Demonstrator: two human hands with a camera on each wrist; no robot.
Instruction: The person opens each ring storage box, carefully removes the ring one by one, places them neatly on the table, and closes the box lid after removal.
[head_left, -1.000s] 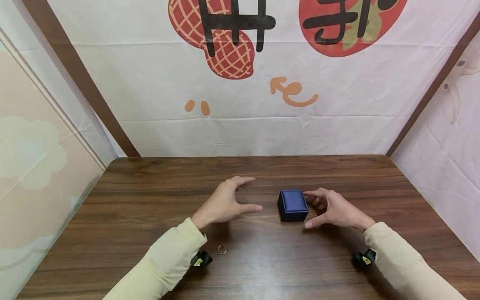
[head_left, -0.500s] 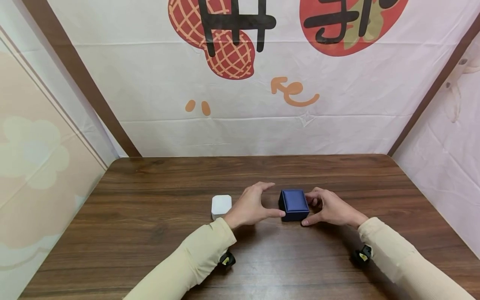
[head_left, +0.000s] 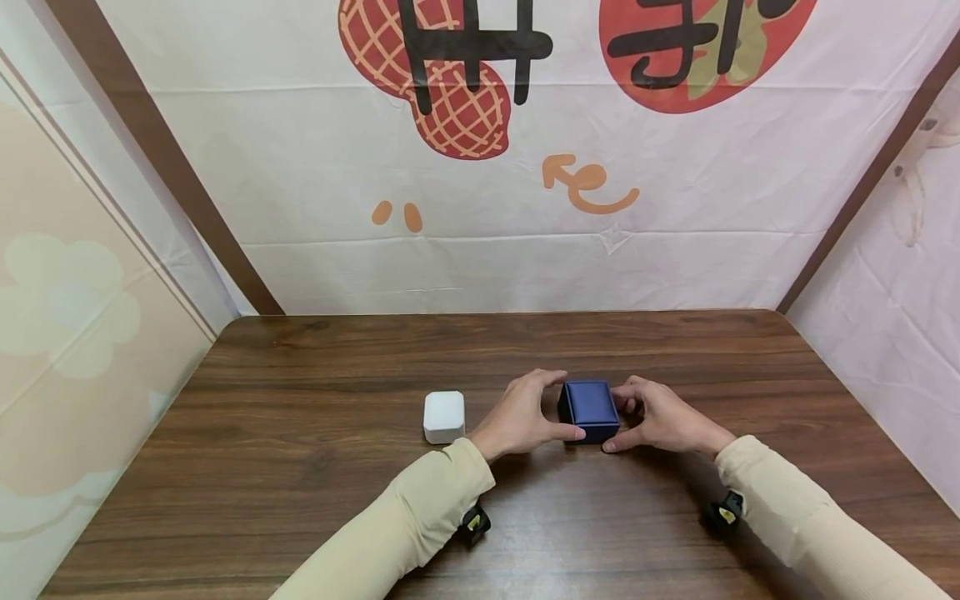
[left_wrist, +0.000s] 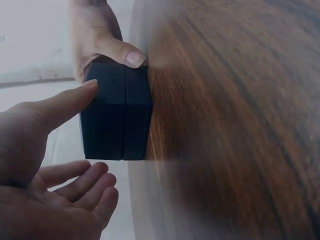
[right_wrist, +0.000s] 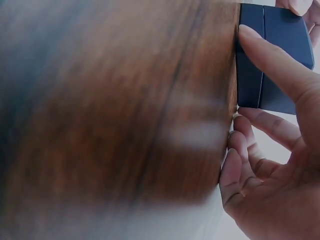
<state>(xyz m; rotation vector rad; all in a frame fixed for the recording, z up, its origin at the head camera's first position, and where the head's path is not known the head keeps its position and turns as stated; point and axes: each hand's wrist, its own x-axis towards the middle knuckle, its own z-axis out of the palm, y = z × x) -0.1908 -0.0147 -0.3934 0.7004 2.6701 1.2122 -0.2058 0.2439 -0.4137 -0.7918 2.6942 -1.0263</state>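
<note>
A small dark blue jewelry box (head_left: pixel 592 404) stands shut on the wooden table, between both hands. My right hand (head_left: pixel 667 419) pinches its right side, thumb in front and index finger behind. In the right wrist view the right thumb lies on the lower part of the box (right_wrist: pixel 286 30), below the lid seam. My left hand (head_left: pixel 525 419) reaches around the left side. Its thumb tip meets the upper part of the box (left_wrist: pixel 107 130) in the left wrist view, while the left fingers (left_wrist: pixel 95 187) stay apart from it, loosely bent.
A white box (head_left: pixel 444 417) with rounded corners sits left of the left hand. The brown wood-grain table (head_left: pixel 315 375) ends at a printed fabric wall (head_left: pixel 330 258). Cream sleeves and black wrist cameras stretch over the near part of the table.
My left hand has moved right to the blue box, uncovering the white box. A ring seen earlier on the table is now hidden by the left sleeve. The right fingers have closed in on the box.
</note>
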